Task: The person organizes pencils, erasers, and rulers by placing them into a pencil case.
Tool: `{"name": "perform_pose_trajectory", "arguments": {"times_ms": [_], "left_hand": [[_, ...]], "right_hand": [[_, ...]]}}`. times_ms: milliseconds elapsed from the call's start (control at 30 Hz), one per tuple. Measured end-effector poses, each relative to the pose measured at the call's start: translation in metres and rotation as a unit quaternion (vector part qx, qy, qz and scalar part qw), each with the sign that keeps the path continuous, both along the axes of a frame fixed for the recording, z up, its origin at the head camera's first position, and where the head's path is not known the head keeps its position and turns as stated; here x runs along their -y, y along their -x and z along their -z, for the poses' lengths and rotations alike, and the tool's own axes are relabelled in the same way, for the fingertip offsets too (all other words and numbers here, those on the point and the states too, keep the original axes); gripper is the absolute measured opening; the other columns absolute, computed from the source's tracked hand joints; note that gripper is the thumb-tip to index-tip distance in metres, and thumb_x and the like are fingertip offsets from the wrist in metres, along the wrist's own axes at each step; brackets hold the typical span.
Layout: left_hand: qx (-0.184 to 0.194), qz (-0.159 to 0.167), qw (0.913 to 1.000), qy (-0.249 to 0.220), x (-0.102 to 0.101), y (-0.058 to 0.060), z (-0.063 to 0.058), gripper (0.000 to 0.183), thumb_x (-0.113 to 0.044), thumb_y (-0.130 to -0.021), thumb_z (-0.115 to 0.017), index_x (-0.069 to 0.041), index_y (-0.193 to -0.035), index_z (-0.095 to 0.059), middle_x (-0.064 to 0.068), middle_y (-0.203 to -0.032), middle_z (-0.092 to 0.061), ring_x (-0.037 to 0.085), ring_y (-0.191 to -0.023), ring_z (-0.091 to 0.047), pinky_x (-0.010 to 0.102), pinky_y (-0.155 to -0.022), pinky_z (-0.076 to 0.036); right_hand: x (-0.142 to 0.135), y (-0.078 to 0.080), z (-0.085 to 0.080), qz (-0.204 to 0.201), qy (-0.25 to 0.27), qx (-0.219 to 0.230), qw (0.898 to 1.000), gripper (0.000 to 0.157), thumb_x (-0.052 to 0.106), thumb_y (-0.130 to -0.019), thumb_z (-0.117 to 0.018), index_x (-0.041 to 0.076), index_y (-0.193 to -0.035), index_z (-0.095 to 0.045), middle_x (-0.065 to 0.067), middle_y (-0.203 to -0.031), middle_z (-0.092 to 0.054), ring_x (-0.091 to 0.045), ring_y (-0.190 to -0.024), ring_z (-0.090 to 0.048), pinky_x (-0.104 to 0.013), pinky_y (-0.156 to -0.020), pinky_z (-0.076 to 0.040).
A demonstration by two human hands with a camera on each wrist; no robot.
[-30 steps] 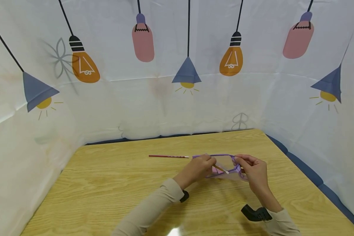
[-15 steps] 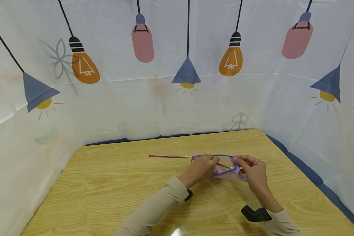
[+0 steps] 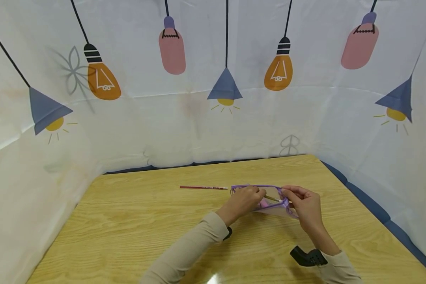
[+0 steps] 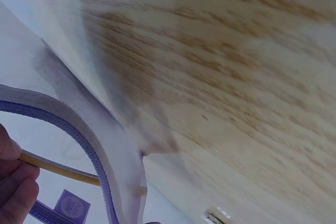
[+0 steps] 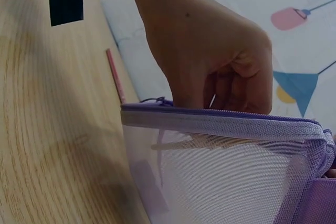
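Observation:
A see-through mesh zip pouch (image 5: pixel 220 177) with purple trim lies on its base, its zip opening spread. My left hand (image 3: pixel 243 202) reaches down into that opening and pinches a yellow-brown pencil (image 4: pixel 58 170). The pencil's pale end points toward the pouch's right end, and its other end is hidden by the fingers. At that right end my right hand (image 3: pixel 307 207) pinches the purple rim between thumb and fingers. Something pink (image 3: pixel 264 203) shows inside the pouch; its kind is unclear. A purple label (image 4: pixel 72 206) sits by the zip in the left wrist view.
A dark red pencil (image 3: pixel 203 187) lies on the wooden table (image 3: pixel 127 221), left of the pouch. Behind the table hangs a white curtain (image 3: pixel 156 126) with printed lamps and bulbs. Black wrist mounts are on both arms, one by the right wrist (image 3: pixel 308 257).
My left hand has moved slightly right and deeper into the pouch, lowering the yellow-brown pencil inside it. The right hand keeps its grip on the rim. The red pencil has not moved.

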State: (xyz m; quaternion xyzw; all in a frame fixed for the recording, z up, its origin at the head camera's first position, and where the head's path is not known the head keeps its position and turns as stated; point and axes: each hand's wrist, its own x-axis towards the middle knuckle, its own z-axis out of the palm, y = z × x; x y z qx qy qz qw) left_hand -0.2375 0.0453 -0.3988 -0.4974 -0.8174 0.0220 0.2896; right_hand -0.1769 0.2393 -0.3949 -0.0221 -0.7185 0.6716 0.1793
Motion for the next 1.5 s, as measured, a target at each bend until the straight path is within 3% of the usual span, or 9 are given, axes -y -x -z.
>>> {"name": "perform_pose_trajectory", "arguments": {"times_ms": [200,967,1100,1300,1500], "left_hand": [[-0.012,-0.002,0.9999,0.006,0.000,-0.001,0.000,0.006,-0.009,-0.096,-0.060,-0.011,-0.094,-0.066,-0.001,-0.076,-0.061,0.006,-0.063,-0.057,0.013,-0.051,-0.042],[-0.053,-0.036,0.9964,0.056,-0.013,-0.003,0.002,0.011,-0.013,-0.098,-0.058,-0.016,-0.088,-0.062,-0.004,-0.071,-0.058,0.002,-0.057,-0.050,0.013,-0.047,-0.036],[-0.075,-0.040,0.9950,0.054,-0.017,-0.001,0.005,0.014,-0.014,-0.098,-0.059,-0.017,-0.084,-0.062,-0.006,-0.067,-0.057,0.001,-0.053,-0.046,0.014,-0.045,-0.034],[-0.133,-0.030,0.9869,0.085,-0.021,-0.002,0.008,0.020,-0.011,-0.095,-0.060,-0.021,-0.077,-0.060,-0.009,-0.065,-0.057,0.001,-0.053,-0.048,0.016,-0.050,-0.040],[-0.091,-0.029,0.9909,0.095,-0.022,-0.005,0.010,0.017,-0.011,-0.096,-0.059,-0.021,-0.084,-0.065,-0.008,-0.074,-0.061,0.004,-0.063,-0.055,0.015,-0.057,-0.044]], "right_hand": [[0.001,-0.001,0.000,0.001,0.005,-0.001,1.000,0.029,0.013,-0.090,-0.070,-0.014,-0.101,-0.067,-0.001,-0.078,-0.071,-0.012,-0.068,-0.066,-0.026,-0.057,-0.054],[0.000,-0.003,0.001,0.002,0.016,0.002,1.000,0.029,0.012,-0.089,-0.071,-0.013,-0.101,-0.067,0.000,-0.077,-0.071,-0.011,-0.068,-0.066,-0.025,-0.057,-0.054],[0.001,-0.003,0.001,0.001,0.017,-0.005,1.000,0.028,0.012,-0.089,-0.071,-0.014,-0.101,-0.067,0.000,-0.078,-0.071,-0.013,-0.069,-0.067,-0.025,-0.057,-0.054],[0.003,-0.003,-0.001,0.000,0.011,-0.015,1.000,0.028,0.011,-0.089,-0.071,-0.014,-0.101,-0.067,-0.001,-0.078,-0.071,-0.013,-0.068,-0.066,-0.026,-0.056,-0.054],[0.003,-0.003,-0.001,-0.001,0.006,-0.013,1.000,0.028,0.012,-0.089,-0.071,-0.013,-0.102,-0.068,0.001,-0.079,-0.071,-0.012,-0.067,-0.066,-0.026,-0.057,-0.054]]}}
